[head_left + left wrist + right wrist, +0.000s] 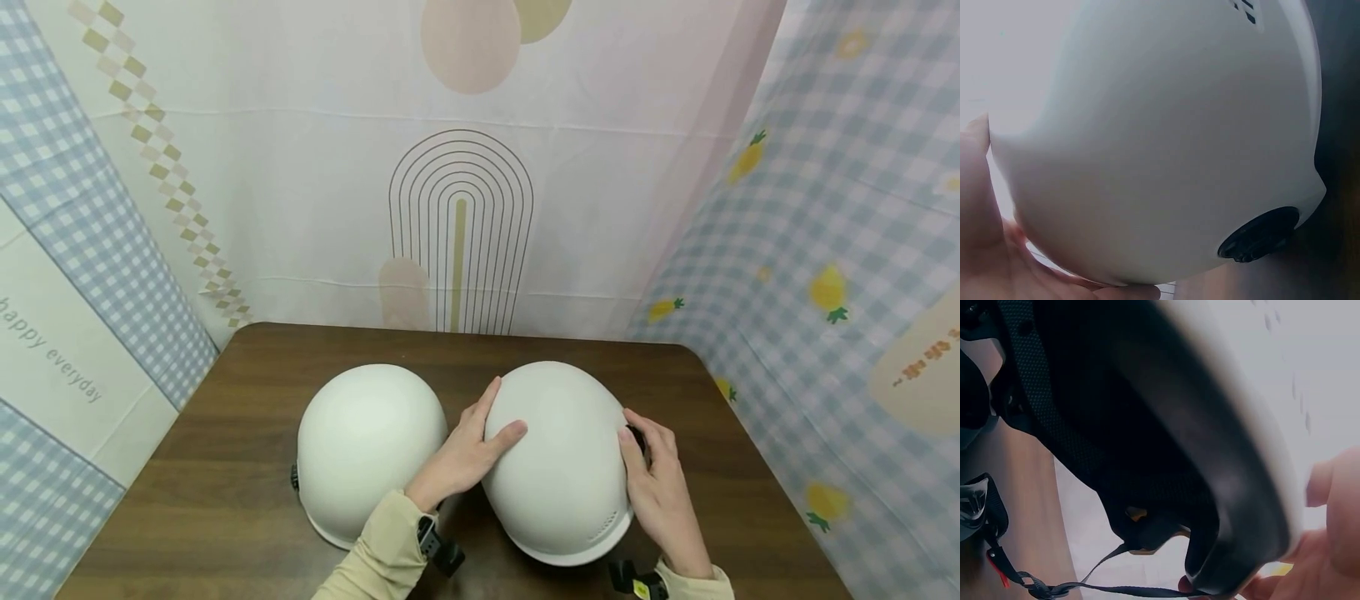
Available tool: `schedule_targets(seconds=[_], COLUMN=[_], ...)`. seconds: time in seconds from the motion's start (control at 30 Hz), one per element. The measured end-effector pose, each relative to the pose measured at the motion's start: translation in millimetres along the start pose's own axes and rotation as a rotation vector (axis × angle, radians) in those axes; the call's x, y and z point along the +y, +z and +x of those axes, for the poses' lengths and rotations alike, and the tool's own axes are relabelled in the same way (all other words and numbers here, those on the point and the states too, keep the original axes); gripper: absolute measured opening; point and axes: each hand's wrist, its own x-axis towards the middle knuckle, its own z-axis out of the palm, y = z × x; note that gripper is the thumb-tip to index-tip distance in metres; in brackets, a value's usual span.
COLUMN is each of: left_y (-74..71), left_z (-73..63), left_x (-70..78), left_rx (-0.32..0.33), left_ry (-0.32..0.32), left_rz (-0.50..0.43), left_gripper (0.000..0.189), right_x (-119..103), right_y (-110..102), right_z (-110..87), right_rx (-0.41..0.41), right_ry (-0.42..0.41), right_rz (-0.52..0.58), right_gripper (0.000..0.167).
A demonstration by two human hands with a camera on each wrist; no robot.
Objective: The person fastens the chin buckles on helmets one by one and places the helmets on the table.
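Observation:
A smooth white helmet (558, 467) is between my two hands, to the right of the table's middle. My left hand (461, 454) holds its left side, thumb on the shell and fingers spread along the curve. With thumb and fingers, my right hand (660, 487) grips the right edge. A black round fitting (1260, 234) shows on the shell in the left wrist view. From the right wrist, the dark inside (1129, 419) is visible, so that side is tilted up. A thin black chin strap (1141, 590) hangs below, near a red buckle piece (997, 569).
A second white helmet (367, 450) rests on the brown wooden table (202, 467), just left of my left forearm. Behind the table hangs a pale patterned cloth (315, 208). Blue checked cloth (795, 208) hangs along the right side.

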Motion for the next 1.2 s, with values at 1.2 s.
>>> schedule_targets(seconds=[1.2], left_y=[13.2], left_z=[2.1], left_x=[-11.0], left_rx=[-0.053], left_ry=[-0.120], left_rz=[0.076], left_gripper=[0.097], right_x=[25], right_y=[-2], right_z=[3.4], right_rx=[-0.117], right_ry=[0.183], right_rz=[0.003], right_gripper=[0.068])
